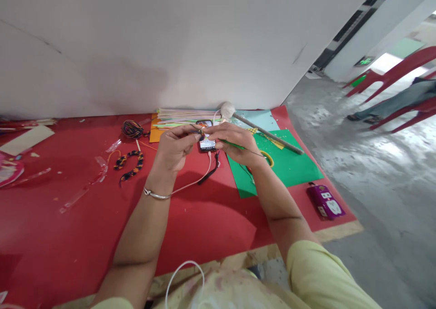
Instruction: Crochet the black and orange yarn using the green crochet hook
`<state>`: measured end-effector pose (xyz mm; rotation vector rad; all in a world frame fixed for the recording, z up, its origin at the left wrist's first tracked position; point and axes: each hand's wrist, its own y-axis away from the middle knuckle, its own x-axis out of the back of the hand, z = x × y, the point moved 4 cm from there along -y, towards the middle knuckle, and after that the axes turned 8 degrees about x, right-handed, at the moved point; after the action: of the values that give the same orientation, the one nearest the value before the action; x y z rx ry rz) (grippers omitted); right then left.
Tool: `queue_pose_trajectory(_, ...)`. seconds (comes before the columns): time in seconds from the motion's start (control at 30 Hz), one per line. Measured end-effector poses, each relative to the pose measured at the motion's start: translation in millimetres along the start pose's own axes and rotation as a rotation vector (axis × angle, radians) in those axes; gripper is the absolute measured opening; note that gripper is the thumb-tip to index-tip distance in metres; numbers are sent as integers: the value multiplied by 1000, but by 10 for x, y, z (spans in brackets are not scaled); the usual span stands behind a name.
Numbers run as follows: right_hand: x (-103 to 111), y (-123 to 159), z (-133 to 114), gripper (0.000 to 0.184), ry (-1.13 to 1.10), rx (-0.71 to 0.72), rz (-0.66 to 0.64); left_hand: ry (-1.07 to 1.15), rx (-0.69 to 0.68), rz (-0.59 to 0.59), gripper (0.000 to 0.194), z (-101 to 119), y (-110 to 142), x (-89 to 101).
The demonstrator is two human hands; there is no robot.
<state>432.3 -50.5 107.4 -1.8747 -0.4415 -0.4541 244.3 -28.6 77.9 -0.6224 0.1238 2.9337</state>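
My left hand (175,146) and my right hand (235,142) meet above a phone (206,142) lying on the red table cover (68,227). The left fingers are pinched on a small dark piece of thread work. A thin green stick (235,144) sits in the closed fingers of my right hand, its tip meeting that piece, and a dark thread trails from this hand over the green paper (289,164). A silver bangle (156,194) circles my left wrist. A white cable (199,180) runs from the phone toward me.
A braided black, orange and yellow cord (130,165) and a ball of dark yarn (132,129) lie left of my hands. Stacked coloured papers (184,116), a long stick with a padded head (265,132), a purple pouch (326,201) and red chairs (395,75) are also present.
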Motion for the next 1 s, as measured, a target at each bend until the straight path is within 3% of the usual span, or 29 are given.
queue_pose_trajectory(0.23, -4, -3, -8, 23, -7, 34, -16, -12, 39, 12, 16, 38, 29, -9)
queue_pose_trajectory(0.73, 49, -13, -90, 20, -107, -28, -103, -78, 28, 43, 19, 35, 48, -20)
queue_pose_trajectory(1.0, -69, -14, -108, 23, 111, 85, -41, -23, 47, 19, 15, 81, 65, -22)
